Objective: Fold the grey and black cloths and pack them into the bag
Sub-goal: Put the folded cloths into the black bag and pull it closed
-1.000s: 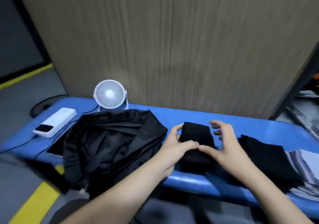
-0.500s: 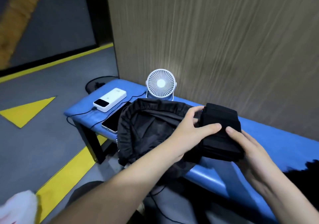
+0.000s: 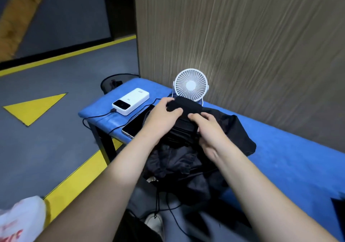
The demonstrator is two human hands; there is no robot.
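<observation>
Hands — left (image 3: pixel 160 116), right (image 3: pixel 207 129) — grip folded black cloth (image 3: pixel 186 109); bag (image 3: pixel 233 135) beneath.

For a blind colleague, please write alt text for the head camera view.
Both hands, left hand and right hand, hold a folded black cloth over a black bag on a blue bench. Behind stand a white fan and a power bank.

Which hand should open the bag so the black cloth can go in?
Probably the left hand. It sits at the cloth's far end, while the right hand grips the cloth from nearer the bag and can keep carrying it.
</observation>
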